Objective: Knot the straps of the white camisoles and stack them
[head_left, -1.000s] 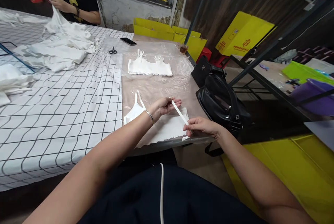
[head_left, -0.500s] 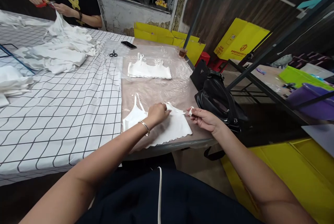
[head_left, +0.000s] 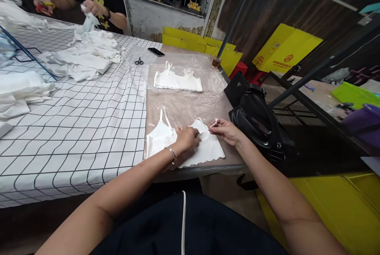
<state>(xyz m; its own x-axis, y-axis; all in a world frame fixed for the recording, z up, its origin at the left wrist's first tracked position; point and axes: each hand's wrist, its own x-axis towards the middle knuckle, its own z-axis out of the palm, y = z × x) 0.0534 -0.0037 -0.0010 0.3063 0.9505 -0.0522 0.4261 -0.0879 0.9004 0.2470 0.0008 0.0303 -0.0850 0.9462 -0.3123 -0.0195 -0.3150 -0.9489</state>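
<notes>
A small white strappy top (head_left: 160,140) lies flat near the table's front edge on clear plastic sheeting (head_left: 184,102). My left hand (head_left: 186,139), with a bracelet on the wrist, rests on the middle of the top with fingers curled, pinching the fabric or strap. My right hand (head_left: 227,131) sits at the top's right edge and pinches the looped end of its white strap (head_left: 213,124). A second, identical white top (head_left: 178,81) lies farther back on the plastic.
A black handbag (head_left: 257,122) stands at the table's right edge. Scissors (head_left: 139,61), a phone (head_left: 156,52) and a glass of brown drink (head_left: 216,62) lie at the back. White garments (head_left: 80,59) are piled on the checked cloth (head_left: 74,120); another person's hands (head_left: 89,7) handle one.
The strap, stretched taut between my hands a second ago, is now folded short. My left hand has dropped onto the top; my right hand has moved in close to it.
</notes>
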